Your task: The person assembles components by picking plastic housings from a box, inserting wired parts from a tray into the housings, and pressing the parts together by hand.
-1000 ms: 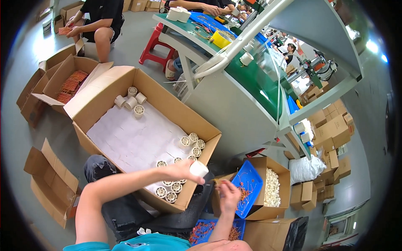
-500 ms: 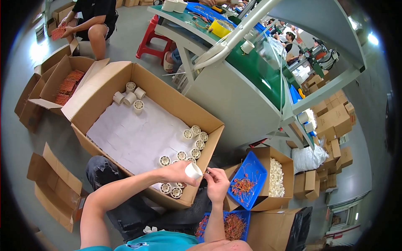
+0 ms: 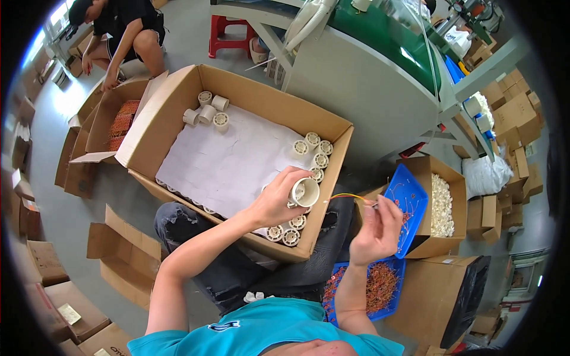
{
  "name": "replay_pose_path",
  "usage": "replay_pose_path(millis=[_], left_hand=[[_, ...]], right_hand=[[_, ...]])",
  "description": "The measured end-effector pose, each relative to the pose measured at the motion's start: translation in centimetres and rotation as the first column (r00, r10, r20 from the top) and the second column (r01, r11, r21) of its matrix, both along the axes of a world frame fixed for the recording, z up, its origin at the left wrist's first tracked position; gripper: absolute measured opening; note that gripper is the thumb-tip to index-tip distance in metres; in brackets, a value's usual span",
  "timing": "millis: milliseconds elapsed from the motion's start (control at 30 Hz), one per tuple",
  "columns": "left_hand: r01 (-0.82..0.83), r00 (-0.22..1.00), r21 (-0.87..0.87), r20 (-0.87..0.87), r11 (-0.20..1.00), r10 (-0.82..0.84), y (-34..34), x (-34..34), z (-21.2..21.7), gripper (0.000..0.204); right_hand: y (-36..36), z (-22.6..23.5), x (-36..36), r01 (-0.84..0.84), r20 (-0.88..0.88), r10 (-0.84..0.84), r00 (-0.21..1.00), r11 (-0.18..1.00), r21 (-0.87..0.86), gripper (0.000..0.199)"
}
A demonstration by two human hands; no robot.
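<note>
My left hand (image 3: 278, 199) is wrapped round a white plastic cylinder (image 3: 315, 193), its open end tilted up so part of the inside shows. To the right of it, my right hand (image 3: 377, 232) pinches the end of a thin red and yellow wire (image 3: 344, 194). The wire stretches toward the cylinder; whether it touches it I cannot tell. Below my left hand is a large cardboard box (image 3: 267, 98), lined with white paper (image 3: 219, 157). Several similar cylinders (image 3: 298, 147) stand along its right side, and more (image 3: 206, 113) sit in its far left corner.
On my right, a blue tray (image 3: 414, 199) with a few wires leans on a carton of small white parts (image 3: 442, 207). Another blue tray (image 3: 393, 299) holds heaped wires (image 3: 380, 286). A green-topped workbench (image 3: 386, 35) stands beyond. Far left, a person (image 3: 133, 35) crouches by an open carton (image 3: 104, 118).
My right hand has moved right, away from the cylinder, and the wire now shows. The cylinder's open end has turned into view. The person's hands have lowered to the carton. The view has shifted.
</note>
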State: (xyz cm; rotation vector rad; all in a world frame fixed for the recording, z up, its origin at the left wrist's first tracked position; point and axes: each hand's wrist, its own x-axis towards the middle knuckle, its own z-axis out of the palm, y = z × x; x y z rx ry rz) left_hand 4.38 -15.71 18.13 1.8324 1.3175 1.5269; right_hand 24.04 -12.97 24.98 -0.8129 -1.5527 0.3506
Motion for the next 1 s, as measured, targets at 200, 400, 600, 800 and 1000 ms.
replay_pose_path(millis=[200, 400, 600, 800, 1000], left_hand=[[-0.018, 1.0, 0.055, 0.011, 0.998, 0.017, -0.1, 0.2, -0.5, 0.066], [0.005, 1.0, 0.057, 0.007, 0.998, -0.006, -0.4, 0.4, -0.3, 0.066], [0.026, 0.999, 0.04, 0.031, 0.999, -0.028, -0.3, 0.5, -0.2, 0.064], [0.028, 0.998, -0.006, 0.055, 1.0, -0.028, 0.0, 0.4, -0.5, 0.063], [0.089, 0.996, 0.026, 0.029, 0.996, -0.09, 0.3, 0.5, -0.3, 0.061]], right_hand=[[-1.1, -2.6, -1.2, -0.144, 0.109, 0.132, 0.985, 0.984, 0.104, 0.027], [-1.0, -2.8, -2.9, -0.106, 0.124, 0.087, 0.988, 0.982, 0.154, 0.023], [-0.6, -3.0, -3.0, -0.09, 0.198, 0.052, 0.979, 0.979, 0.183, 0.027], [0.3, -2.2, -2.2, -0.235, 0.266, 0.177, 0.948, 0.95, 0.205, 0.027], [0.1, -0.3, -1.7, -0.374, 0.382, 0.348, 0.856, 0.927, -0.006, 0.025]])
